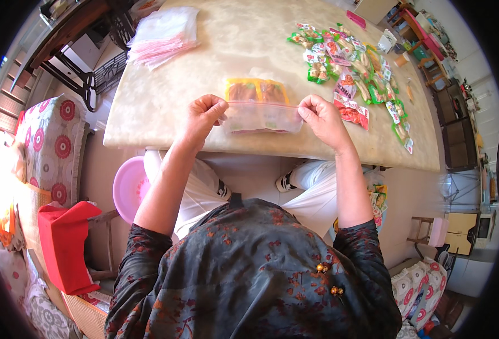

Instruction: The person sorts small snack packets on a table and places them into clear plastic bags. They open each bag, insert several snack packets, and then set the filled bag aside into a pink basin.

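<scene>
A zip bag (265, 120) of thin, translucent, slightly crinkled plastic is held above the counter (221, 51), close to its near edge, in front of the person. The upper left corner is pinched by the fingers of the left hand (205, 116); the upper right corner is pinched by the fingers of the right hand (322, 118). A narrow pink seal strip (263, 104) is stretched nearly straight between them. The bag's long axis is laid left to right, parallel to the near edge; the film below the strip is pointed toward the person. Glossy yellow-bordered pouches (258, 91), squarish with brown contents, are seen just beyond the strip; whether they are enclosed by the bag cannot be told. The counter is covered in a smooth, mottled beige surface. At far left, a flat, rectangular stack of pink-edged clear bags (164, 37) is fanned slightly. To the right, shiny, puckered snack packets (362, 68), mostly green and white, are scattered loosely, with a red packet (352, 114) nearest the right hand.
</scene>
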{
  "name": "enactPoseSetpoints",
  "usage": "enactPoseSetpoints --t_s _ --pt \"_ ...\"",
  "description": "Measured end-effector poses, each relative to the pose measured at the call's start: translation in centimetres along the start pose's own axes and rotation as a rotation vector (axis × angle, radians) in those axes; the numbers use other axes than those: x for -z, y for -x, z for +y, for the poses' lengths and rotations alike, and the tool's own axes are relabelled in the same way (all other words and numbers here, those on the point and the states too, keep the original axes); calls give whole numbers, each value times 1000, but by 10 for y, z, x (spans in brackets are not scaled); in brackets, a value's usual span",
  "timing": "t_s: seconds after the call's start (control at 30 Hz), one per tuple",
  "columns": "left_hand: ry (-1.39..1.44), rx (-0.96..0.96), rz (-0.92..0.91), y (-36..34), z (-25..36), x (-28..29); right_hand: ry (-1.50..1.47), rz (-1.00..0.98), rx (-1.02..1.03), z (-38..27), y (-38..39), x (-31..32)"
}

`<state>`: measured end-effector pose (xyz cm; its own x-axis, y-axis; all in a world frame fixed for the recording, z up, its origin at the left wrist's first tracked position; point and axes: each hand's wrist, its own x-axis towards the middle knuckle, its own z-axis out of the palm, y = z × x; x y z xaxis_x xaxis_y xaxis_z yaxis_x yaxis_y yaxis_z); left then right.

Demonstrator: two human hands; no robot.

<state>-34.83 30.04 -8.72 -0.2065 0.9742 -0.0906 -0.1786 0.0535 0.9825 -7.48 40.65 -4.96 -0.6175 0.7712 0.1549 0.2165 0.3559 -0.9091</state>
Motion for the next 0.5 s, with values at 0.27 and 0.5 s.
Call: enactPoseSetpoints --t_s 0.27,0.5 --pt "-1123 -1044 6 40 2 -56 -378 223 -362 30 -13 -28" --pt "-1503 -961 94 4 -31 -74 -557 154 -512 42 -21 -26"
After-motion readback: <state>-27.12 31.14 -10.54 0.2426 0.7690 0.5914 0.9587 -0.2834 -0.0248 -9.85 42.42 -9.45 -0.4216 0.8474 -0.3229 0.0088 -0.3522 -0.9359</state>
